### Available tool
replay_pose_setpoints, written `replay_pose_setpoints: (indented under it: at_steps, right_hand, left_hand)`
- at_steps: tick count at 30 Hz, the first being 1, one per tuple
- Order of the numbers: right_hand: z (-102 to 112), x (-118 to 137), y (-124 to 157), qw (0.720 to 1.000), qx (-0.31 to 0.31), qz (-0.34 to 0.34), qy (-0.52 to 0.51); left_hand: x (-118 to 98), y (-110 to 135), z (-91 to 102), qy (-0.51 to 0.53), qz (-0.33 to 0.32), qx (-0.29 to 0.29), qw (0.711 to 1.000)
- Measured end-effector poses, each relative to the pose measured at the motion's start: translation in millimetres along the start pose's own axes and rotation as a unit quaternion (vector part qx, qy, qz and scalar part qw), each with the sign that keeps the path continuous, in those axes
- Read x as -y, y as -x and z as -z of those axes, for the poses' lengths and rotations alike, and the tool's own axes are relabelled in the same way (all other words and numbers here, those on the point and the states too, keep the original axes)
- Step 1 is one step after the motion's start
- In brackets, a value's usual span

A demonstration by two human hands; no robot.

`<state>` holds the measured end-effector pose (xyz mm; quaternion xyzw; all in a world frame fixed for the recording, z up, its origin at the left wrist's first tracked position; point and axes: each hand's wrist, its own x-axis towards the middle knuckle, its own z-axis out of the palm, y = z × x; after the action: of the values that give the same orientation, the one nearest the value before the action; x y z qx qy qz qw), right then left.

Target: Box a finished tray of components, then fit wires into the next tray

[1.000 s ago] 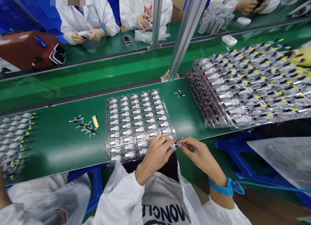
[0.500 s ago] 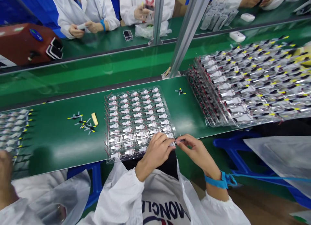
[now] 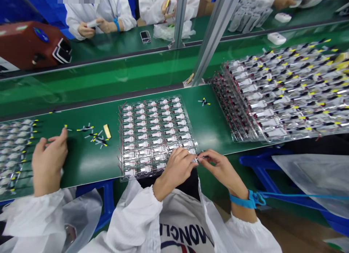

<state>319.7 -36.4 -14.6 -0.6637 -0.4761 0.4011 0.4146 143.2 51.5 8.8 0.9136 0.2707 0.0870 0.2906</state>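
In front of me a clear plastic tray (image 3: pixel 152 136) holds rows of small white parts with dark ends, and thin red wires stick out along its left edge. At its near right corner my left hand (image 3: pixel 176 169) is closed on a small white part (image 3: pixel 195 160), pinched between thumb and fingers. My right hand (image 3: pixel 219 169), wearing a blue wrist strap (image 3: pixel 247 202), pinches the dark right end of the same part. The fingers cover most of it, so its exact kind cannot be made out.
Stacked trays (image 3: pixel 275 100) of yellow-tipped parts stand at right. Small propellers (image 3: pixel 99 139), a yellow block (image 3: pixel 107 131) and a single propeller (image 3: pixel 204 101) lie on the green table. A co-worker's hand (image 3: pixel 50 162) reaches in at left beside another tray (image 3: pixel 16 147). A metal post (image 3: pixel 215 38) rises behind.
The co-worker's hand at left has moved right and forward over the table, touching a small propeller. My hands stay almost in place, with more of the white part showing between them.
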Motion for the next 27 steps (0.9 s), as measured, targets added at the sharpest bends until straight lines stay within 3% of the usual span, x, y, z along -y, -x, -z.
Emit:
replay_pose_setpoints:
  at_steps: [18,27]
  right_hand:
    - [3,2,0,1.000,0.014,0.000,0.021]
    - [21,-11,22,0.995,-0.046,-0.060,0.064]
  left_hand:
    - [4,-2,-0.9,0.025,-0.017,-0.003,1.000]
    - [-1,6,-1.9,-0.019,-0.016,-0.022,0.999]
